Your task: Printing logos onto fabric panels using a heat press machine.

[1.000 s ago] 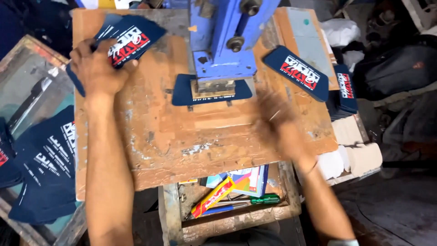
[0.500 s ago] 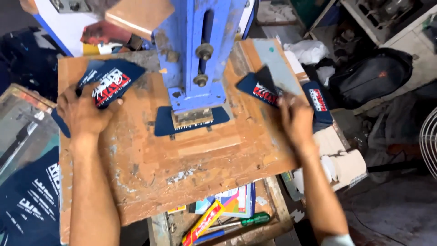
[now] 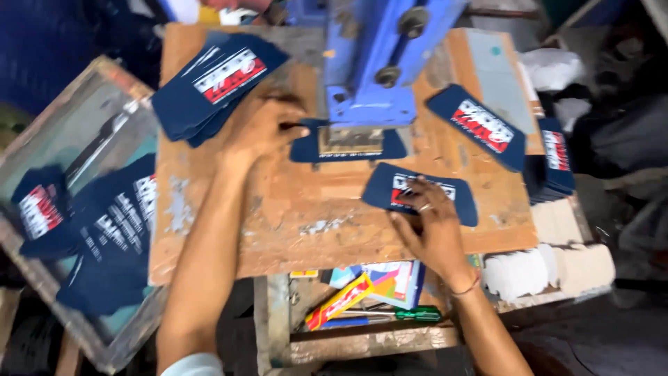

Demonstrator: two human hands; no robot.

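Navy printed cards, left to right: stack (image 3: pixel 216 83) upper left; left hand (image 3: pixel 261 129) pinches card (image 3: pixel 348 146) under blue press (image 3: pixel 369 69), frame centre; right hand (image 3: pixel 431 226), fingers spread, flat on card (image 3: pixel 421 191) centre-right of wooden table (image 3: pixel 278 216).

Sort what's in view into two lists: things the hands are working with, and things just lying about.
In hand:
left hand on the dark blue card under the blue press
right hand on a printed blue card

Lying about:
card stack
screwdriver
wooden frame
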